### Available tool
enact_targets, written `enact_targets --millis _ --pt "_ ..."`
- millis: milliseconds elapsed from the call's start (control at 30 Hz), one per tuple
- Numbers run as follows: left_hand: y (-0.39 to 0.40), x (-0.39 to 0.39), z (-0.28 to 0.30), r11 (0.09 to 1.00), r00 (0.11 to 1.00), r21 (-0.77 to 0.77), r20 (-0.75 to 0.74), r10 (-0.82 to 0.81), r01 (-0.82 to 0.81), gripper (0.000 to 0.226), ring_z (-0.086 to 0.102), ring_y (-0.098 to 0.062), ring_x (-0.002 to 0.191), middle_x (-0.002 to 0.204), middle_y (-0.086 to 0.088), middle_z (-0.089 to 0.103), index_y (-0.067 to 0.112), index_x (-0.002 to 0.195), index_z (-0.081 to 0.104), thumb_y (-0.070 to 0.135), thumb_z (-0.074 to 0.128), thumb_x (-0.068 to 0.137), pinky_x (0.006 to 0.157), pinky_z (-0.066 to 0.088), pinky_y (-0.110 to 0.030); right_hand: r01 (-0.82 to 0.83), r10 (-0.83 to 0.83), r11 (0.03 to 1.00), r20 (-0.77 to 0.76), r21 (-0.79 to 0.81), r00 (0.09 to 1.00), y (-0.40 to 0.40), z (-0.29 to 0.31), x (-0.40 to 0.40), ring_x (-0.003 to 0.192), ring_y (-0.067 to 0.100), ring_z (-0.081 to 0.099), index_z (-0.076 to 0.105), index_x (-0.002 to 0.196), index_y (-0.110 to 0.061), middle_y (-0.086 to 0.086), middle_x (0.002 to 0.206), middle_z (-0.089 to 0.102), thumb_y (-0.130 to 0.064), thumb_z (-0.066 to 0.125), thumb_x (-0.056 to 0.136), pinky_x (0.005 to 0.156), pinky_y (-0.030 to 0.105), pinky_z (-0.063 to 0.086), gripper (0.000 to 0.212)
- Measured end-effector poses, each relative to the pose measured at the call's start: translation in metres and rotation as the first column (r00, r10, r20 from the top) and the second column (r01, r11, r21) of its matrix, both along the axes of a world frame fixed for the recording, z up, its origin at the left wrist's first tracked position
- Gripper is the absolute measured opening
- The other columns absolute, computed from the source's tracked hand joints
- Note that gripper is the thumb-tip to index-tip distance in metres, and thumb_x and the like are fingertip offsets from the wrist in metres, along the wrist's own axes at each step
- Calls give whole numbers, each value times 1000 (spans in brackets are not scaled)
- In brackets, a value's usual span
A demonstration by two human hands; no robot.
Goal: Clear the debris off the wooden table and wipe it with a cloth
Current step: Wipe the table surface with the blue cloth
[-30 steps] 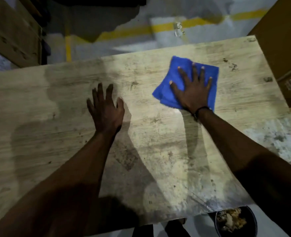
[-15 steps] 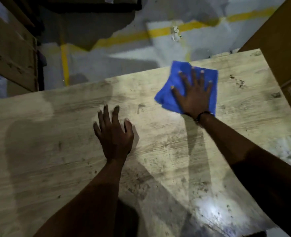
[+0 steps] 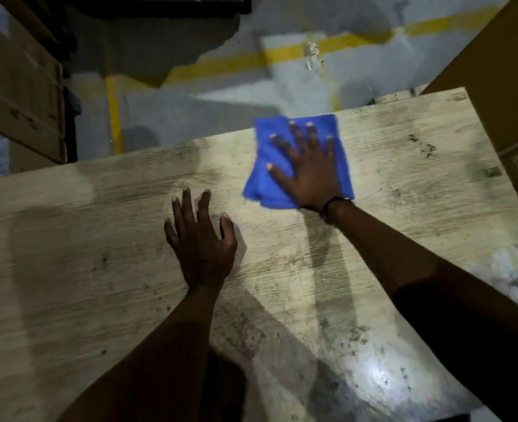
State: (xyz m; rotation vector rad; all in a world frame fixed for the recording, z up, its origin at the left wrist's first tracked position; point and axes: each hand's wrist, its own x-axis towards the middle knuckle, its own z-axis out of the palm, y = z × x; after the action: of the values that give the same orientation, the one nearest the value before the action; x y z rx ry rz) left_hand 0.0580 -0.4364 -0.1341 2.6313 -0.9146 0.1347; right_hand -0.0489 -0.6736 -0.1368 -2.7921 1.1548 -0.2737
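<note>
Two hands: right hand [image 3: 309,175] lies flat with fingers [image 3: 292,138] spread, pressing the blue cloth [image 3: 263,175]; left hand [image 3: 201,242] rests on bare wood, fingers splayed, holding nothing.
Cloth position: folded, at the bench's [image 3: 99,239] far edge, right of centre.
Handling: soft, light, likely to bunch; palm pressure suits it better than a pinch.
Dirt: dark specks [image 3: 422,147] right of the cloth; stains nearer.
Surroundings: cardboard box [image 3: 495,71] beside the right corner; nothing blocks the wiping path.
</note>
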Motion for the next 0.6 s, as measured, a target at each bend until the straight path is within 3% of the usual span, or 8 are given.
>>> enact_targets --millis 100,167,200,267,333,400,500,600 --pt "0 -1 2 1000 1000 7 -22 -8 8 59 21 -27 161 173 -2 27 30 157 43 42 53 101 127 18 -55 404 -405 914 18 36 914 -15 2 -28 162 39 16 31 164 -39 6 175 22 -72 29 100 125 68 14 71" --pt "-1 1 4 1000 999 27 -48 3 -2 59 20 -26 161 172 -1 27 32 157 43 44 51 100 127 18 -54 465 -467 884 20 45 884 5 5 -19 161 44 16 31 165 -35 12 174 22 -69 27 102 124 71 13 72" --pt "-1 1 4 1000 999 30 -52 4 -2 59 21 -26 161 172 -1 28 32 157 43 45 50 99 126 19 -54 406 -407 913 20 30 913 21 5 -14 160 45 15 31 165 -33 14 175 20 -68 28 102 124 71 11 72" --pt "-1 1 3 1000 999 16 -51 -1 2 59 23 -26 160 171 -1 30 32 155 45 44 50 98 126 21 -54 76 -76 997 -5 6 997 50 2 -10 162 43 9 28 166 -35 10 176 14 -69 33 103 125 69 7 71" --pt "-1 3 2 1000 999 -8 -36 -7 7 58 26 -26 159 170 -1 32 31 154 48 42 52 97 125 23 -54 -296 297 955 -15 22 955 58 3 -19 164 34 5 28 165 -41 2 177 11 -72 35 102 127 65 7 70" --pt "1 2 0 1000 1000 -17 -10 0 0 57 28 -26 159 170 -1 33 31 154 48 42 52 98 124 24 -54 -438 439 899 -31 28 898 38 5 -35 164 26 6 30 163 -45 -4 177 14 -73 35 102 128 61 7 68" --pt "0 0 -2 1000 1000 -22 -7 -5 4 56 26 -25 159 171 0 32 33 155 47 45 50 100 126 22 -53 -111 111 994 -7 -12 994 -1 4 -59 163 33 16 34 162 -43 0 175 22 -73 34 101 125 67 15 68" --pt "1 2 -4 1000 1000 -23 -16 -1 0 55 23 -23 160 171 1 30 35 155 46 47 49 101 127 19 -52 305 -305 952 0 25 952 1 5 -65 161 40 18 30 164 -39 7 175 21 -71 30 102 125 68 14 70"
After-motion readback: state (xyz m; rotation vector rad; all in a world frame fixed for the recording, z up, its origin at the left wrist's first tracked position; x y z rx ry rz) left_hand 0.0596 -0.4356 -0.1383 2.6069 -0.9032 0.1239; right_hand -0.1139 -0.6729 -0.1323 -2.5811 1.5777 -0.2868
